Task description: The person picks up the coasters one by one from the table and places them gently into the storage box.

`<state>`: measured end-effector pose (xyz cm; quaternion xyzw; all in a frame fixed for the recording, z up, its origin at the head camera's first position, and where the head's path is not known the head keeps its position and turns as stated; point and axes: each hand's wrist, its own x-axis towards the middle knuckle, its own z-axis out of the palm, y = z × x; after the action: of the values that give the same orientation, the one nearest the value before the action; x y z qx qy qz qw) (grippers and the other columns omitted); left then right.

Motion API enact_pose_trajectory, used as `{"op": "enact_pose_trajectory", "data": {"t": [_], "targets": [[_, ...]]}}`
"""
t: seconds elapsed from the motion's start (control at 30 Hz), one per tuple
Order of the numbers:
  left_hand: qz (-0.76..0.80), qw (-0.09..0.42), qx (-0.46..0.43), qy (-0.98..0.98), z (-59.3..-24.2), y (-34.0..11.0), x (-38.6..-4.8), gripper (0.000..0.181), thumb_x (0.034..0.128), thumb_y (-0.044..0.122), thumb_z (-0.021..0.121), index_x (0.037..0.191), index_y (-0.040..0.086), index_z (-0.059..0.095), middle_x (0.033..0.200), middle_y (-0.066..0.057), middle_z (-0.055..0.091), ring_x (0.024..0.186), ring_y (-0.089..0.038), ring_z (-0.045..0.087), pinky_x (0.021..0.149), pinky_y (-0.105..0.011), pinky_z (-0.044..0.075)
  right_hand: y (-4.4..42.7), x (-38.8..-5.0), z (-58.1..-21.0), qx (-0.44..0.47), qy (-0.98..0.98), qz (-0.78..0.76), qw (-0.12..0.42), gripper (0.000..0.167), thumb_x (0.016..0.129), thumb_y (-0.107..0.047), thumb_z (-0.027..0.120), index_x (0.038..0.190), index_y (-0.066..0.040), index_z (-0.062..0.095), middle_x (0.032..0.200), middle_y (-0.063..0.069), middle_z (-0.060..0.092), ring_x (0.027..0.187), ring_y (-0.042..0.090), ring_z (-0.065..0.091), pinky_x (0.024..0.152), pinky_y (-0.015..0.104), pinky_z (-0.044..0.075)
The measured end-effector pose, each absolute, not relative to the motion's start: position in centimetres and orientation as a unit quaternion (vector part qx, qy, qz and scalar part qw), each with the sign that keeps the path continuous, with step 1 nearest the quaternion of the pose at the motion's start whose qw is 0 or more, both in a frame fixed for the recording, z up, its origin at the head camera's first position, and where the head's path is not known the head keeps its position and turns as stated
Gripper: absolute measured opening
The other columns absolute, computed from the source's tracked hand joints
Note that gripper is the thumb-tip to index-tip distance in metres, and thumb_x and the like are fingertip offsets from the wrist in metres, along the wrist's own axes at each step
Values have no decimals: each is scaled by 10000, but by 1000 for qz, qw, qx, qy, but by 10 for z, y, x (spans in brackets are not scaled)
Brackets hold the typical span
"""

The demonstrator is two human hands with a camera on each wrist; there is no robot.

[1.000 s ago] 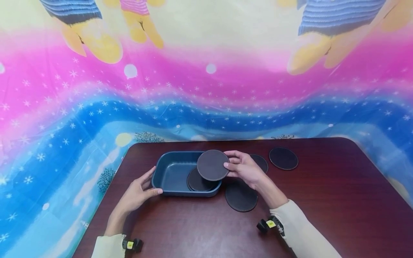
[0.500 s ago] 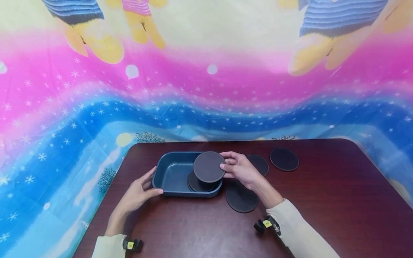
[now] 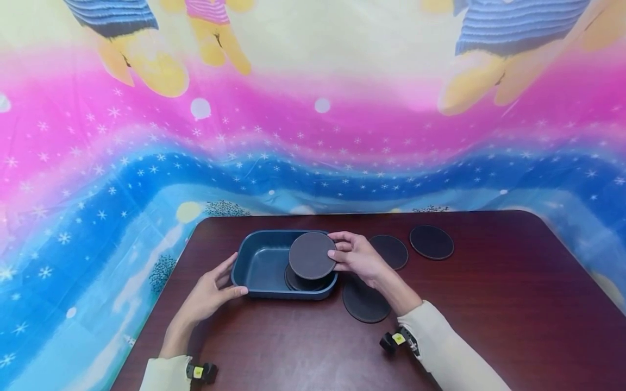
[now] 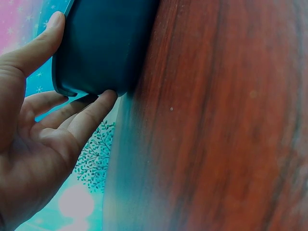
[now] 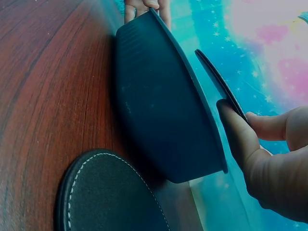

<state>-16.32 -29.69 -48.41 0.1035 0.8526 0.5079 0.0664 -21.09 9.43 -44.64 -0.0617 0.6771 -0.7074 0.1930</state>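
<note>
The left grip [image 3: 207, 293] is spreading its fingers and thumb against the near end of the tray [image 3: 274, 295], which is resting on the tabletop [image 3: 489, 304] between both grips. To the left of the right grip and below it, stacked discs [image 3: 299, 282] are lying inside the tray. Over them the held disc [image 3: 310, 255] is hanging above the rim; the right grip [image 3: 359, 258] is pinching its edge between thumb and fingers. Partly hidden by this grip, the front disc [image 3: 364, 304] is lying below it and the back disc [image 3: 395, 251] behind it; the far disc [image 3: 431, 242] is lying farther right.
</note>
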Motion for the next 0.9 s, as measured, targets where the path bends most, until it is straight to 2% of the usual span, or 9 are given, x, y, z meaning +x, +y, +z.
{"op": "enact_pose_trajectory", "data": {"t": [0.67,0.9], "targets": [[495,66,98,861,-482,-294,-163,949,951,203,843,1713,117,283,1656,-274,456,1482,-479,507,1025,-424,613,86,-211,-451,-72,708,-678,185,508,1055,-12,652,1545,-15,519,1176,171,747,921,122,779,831,326,671],[495,67,96,861,-483,-296,-163,955,953,215,842,1715,119,275,1665,-269,445,1487,-472,503,1028,-422,612,82,-211,-450,-73,711,-676,182,508,1051,-10,658,1542,-25,531,1207,188,743,927,132,773,839,343,673]]}}
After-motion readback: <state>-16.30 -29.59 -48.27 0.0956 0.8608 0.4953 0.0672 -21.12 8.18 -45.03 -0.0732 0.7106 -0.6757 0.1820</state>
